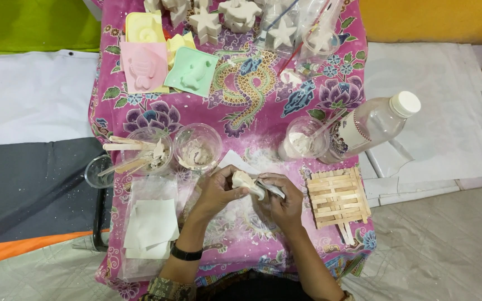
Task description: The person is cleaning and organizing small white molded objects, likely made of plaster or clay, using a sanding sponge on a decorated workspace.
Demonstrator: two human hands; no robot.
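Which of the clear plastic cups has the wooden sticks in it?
The cup with sticks, left of the two cups above the hands. The cup beside it holds only pale residue; the right-hand cup holds white powder.

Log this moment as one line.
left hand: holds white cast | right hand: holds metal tool against cast | nearby: cups, stick rack, bottle

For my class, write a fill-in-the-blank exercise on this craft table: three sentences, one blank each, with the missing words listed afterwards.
1. The left hand holds a small white plaster piece, and the right hand works on it with a thin ____ tool.
2. The clear bottle has a ____ cap.
3. The raft of wooden sticks lies to the ____ of the hands.

Missing words: metal; white; right
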